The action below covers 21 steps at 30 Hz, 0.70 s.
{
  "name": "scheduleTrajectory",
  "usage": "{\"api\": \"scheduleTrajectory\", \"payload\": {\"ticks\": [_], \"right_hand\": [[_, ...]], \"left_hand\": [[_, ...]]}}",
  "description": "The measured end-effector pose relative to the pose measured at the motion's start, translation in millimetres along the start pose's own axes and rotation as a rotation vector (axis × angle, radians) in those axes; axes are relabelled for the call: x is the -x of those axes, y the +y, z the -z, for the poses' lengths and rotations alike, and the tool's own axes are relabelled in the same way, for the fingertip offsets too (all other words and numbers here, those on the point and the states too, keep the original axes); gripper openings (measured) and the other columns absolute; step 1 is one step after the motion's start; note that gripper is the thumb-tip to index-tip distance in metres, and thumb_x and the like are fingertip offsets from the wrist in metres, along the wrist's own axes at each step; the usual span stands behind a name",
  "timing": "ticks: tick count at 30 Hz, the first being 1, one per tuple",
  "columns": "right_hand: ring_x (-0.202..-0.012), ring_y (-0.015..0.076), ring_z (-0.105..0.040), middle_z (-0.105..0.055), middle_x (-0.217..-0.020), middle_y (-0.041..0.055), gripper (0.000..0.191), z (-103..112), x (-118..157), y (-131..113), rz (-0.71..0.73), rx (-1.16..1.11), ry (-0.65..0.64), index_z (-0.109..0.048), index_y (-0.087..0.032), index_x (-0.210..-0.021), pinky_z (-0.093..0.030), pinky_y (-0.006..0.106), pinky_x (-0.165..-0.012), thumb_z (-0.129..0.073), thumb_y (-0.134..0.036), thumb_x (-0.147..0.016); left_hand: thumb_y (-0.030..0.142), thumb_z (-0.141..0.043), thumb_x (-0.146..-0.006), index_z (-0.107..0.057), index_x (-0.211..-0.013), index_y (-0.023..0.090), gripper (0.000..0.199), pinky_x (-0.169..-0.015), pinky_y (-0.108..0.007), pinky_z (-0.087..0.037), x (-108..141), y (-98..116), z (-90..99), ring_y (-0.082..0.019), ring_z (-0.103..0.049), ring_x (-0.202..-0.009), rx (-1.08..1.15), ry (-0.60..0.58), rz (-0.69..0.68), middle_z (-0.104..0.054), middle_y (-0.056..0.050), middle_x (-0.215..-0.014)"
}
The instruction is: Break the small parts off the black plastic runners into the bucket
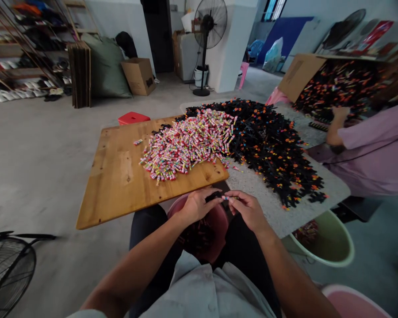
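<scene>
My left hand (195, 206) is closed on a small black plastic piece (213, 195), perhaps a toy part, mostly covered by the fingers. My right hand (249, 209) pinches a small printed tube (226, 198) with its end against the black piece. Both hands are above a pink basin (224, 249) between my knees, with dark pieces inside. Just beyond them, a heap of pink, white and yellow tubes (189, 145) lies on a wooden board (114, 185). Black plastic pieces with orange and blue tips (268, 137) are piled to its right.
A co-worker in a pink shirt (378, 150) is at the right, near an open carton (300, 77) of similar pieces. A green tub (346, 247) stands below the grey tabletop (272, 223). A red stool (133, 118) is behind the board; a fan (9, 274) is at lower left.
</scene>
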State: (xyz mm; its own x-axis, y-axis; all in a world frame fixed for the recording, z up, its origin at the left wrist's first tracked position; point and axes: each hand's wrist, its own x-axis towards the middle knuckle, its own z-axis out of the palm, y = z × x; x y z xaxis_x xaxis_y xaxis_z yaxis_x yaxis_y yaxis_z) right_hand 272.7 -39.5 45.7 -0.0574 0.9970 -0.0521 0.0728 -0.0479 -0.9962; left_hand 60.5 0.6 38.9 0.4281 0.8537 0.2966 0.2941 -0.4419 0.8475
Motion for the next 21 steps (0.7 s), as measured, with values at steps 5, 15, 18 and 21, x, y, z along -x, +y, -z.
{"api": "scheduleTrajectory", "payload": {"ticks": [5, 15, 18, 21], "right_hand": [[-0.058, 0.014, -0.058, -0.065, -0.069, -0.001, 0.033, 1.1, -1.2, 3.9, 0.001, -0.016, 0.0, -0.076, -0.019, -0.108, -0.048, 0.028, -0.058, -0.073, -0.047, -0.09], [-0.05, 0.0134, -0.051, -0.057, -0.056, -0.0046, 0.027, -3.0, -4.5, -12.9, -0.007, 0.079, 0.005, -0.071, -0.02, -0.098, -0.042, 0.027, -0.051, -0.067, -0.045, -0.09], [-0.05, 0.0131, -0.05, -0.056, -0.055, -0.0047, 0.026, -4.5, -4.7, -13.1, -0.012, 0.074, -0.018, -0.071, -0.02, -0.096, -0.04, 0.027, -0.05, -0.066, -0.046, -0.091], [-0.053, 0.0143, -0.053, -0.058, -0.059, -0.0035, 0.028, -4.7, -3.6, -11.4, 0.004, 0.063, -0.033, -0.07, -0.021, -0.098, -0.042, 0.027, -0.053, -0.065, -0.048, -0.093]], "left_hand": [[0.039, -0.065, -0.099, -0.074, -0.125, 0.022, 0.032, -0.101, -0.03, -0.057, -0.7, 3.4, 2.4, -0.021, -0.075, -0.109, -0.077, -0.019, -0.041, -0.078, -0.005, -0.122], [0.04, -0.065, -0.099, -0.076, -0.122, 0.024, 0.03, -0.092, -0.028, -0.057, 1.1, 8.2, 3.6, -0.021, -0.076, -0.104, -0.191, -0.071, -0.042, -0.08, -0.004, -0.117], [0.041, -0.068, -0.097, -0.079, -0.109, 0.024, 0.024, -0.079, -0.024, -0.055, 1.4, 7.6, 3.0, -0.019, -0.076, -0.087, -0.168, -0.109, 0.033, -0.081, -0.001, -0.099], [0.046, -0.066, -0.097, -0.08, -0.096, 0.021, 0.029, -0.068, -0.022, -0.05, 1.1, 7.3, 4.5, -0.015, -0.071, -0.073, -0.137, -0.167, 0.074, -0.078, 0.001, -0.082]]}}
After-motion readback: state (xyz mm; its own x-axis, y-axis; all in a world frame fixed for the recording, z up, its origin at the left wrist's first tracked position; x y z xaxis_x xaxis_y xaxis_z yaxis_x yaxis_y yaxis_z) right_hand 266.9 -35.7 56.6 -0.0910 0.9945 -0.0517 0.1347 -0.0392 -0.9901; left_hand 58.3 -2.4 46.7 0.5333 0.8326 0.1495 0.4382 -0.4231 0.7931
